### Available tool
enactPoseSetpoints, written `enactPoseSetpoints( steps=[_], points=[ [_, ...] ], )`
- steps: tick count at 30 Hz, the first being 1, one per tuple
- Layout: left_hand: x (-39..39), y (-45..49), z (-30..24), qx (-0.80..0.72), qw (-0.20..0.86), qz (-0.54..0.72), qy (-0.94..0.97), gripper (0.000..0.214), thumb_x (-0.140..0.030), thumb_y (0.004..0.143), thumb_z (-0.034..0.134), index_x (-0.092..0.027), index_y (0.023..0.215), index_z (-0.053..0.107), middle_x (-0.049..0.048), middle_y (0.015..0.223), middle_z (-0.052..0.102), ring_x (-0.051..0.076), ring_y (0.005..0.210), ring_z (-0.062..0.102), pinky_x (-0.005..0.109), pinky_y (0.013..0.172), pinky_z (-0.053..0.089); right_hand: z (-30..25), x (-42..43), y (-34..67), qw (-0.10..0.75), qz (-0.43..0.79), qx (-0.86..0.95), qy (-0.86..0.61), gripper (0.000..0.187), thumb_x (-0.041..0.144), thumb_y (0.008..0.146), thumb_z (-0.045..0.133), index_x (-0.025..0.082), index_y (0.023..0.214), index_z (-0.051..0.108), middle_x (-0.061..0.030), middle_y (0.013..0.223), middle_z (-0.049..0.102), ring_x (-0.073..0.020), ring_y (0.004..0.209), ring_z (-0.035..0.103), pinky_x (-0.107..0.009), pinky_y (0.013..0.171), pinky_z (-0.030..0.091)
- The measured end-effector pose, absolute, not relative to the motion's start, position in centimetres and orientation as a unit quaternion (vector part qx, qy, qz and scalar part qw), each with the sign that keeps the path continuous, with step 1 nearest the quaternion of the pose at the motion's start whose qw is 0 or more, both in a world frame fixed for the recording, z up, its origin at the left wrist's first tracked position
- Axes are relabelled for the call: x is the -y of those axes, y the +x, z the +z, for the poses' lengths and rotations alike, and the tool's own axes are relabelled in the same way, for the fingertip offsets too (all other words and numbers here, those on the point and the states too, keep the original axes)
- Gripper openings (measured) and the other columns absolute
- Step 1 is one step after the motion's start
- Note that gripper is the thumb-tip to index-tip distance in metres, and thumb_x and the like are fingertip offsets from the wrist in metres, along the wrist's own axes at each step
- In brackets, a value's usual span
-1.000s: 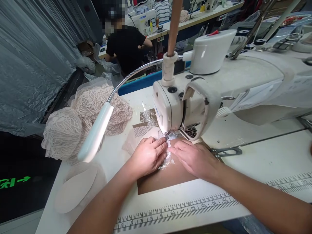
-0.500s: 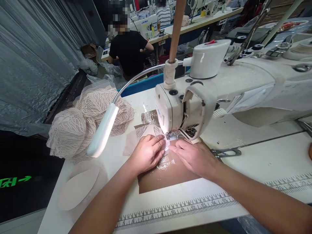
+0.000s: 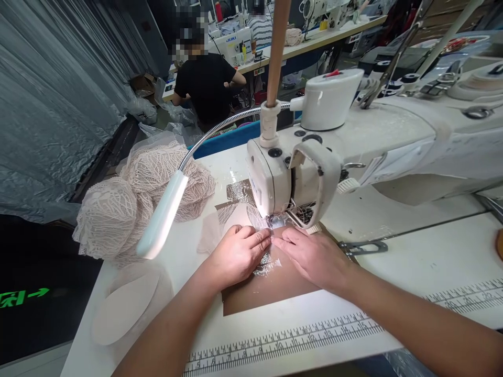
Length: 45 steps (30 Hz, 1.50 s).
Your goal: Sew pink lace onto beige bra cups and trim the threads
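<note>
A pale pink lace cup piece [image 3: 234, 219] lies under the needle end of the white sewing machine [image 3: 271, 180]. My left hand [image 3: 240, 255] is closed over the near edge of this piece, its fingers bunched just in front of the presser foot [image 3: 270, 221]. Touching it, or nearly so, my right hand [image 3: 308, 254] pinches at the same edge with curled fingers. What lies between the fingertips is mostly hidden. Both hands rest over a brown sheet [image 3: 267, 296] taped to the white table [image 3: 184, 288].
Lace cups [image 3: 157, 178] are heaped at the left, behind a gooseneck lamp [image 3: 163, 214]. Nearer lie smooth oval pieces [image 3: 126, 309]. A ruler strip [image 3: 283, 343] follows the front edge. Beyond, a person in black [image 3: 204, 84] sits at another bench.
My left fingers have come nearer to my right fingertips. The pink dotted edge that showed between my hands is now mostly covered. The view has shifted slightly.
</note>
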<state>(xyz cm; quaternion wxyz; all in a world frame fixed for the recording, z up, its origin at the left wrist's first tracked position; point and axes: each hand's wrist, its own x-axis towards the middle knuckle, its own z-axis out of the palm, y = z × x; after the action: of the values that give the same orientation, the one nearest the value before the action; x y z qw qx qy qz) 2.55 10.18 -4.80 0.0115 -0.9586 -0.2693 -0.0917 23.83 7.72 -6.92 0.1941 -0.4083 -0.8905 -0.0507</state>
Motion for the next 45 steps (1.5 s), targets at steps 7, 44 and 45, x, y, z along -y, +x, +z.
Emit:
enactPoseSetpoints(
  steps=[7, 44, 45],
  points=[
    [-9.9, 2.6, -4.9, 0.299, -0.006, -0.078, -0.951, 0.035, -0.025, 0.095, 0.038, -0.014, 0.12, 0.06, 0.0023, 0.131, 0.057, 0.021, 0.087, 0.05, 0.037, 0.076, 0.044, -6.9, -7.7, 23.8, 0.191, -0.051, 0.889, -0.413, 0.031, 0.005, 0.08, 0.046, 0.018, 0.099, 0.067, -0.0018, 0.073, 0.058, -0.0139, 0.06, 0.044, -0.029, 0.057, 0.026],
    [-10.8, 0.0, -2.2, 0.544, -0.045, -0.096, -0.833, 0.045, -0.033, 0.087, 0.047, -0.017, 0.129, 0.05, 0.0144, 0.133, 0.051, 0.032, 0.119, 0.047, 0.047, 0.094, 0.043, -7.0, -8.6, 24.1, 0.212, -0.029, 0.893, -0.395, 0.037, 0.014, 0.088, 0.037, 0.021, 0.108, 0.066, -0.0044, 0.079, 0.065, -0.0156, 0.062, 0.059, -0.028, 0.057, 0.042],
    [-10.2, -0.5, -1.0, 0.546, -0.051, -0.084, -0.832, 0.049, -0.036, 0.087, 0.047, -0.016, 0.131, 0.047, 0.0156, 0.134, 0.05, 0.032, 0.119, 0.048, 0.047, 0.093, 0.044, -7.1, -8.7, 24.1, 0.211, -0.027, 0.894, -0.395, 0.037, 0.015, 0.088, 0.036, 0.021, 0.109, 0.066, -0.0047, 0.081, 0.066, -0.016, 0.063, 0.06, -0.029, 0.058, 0.043]
  ],
)
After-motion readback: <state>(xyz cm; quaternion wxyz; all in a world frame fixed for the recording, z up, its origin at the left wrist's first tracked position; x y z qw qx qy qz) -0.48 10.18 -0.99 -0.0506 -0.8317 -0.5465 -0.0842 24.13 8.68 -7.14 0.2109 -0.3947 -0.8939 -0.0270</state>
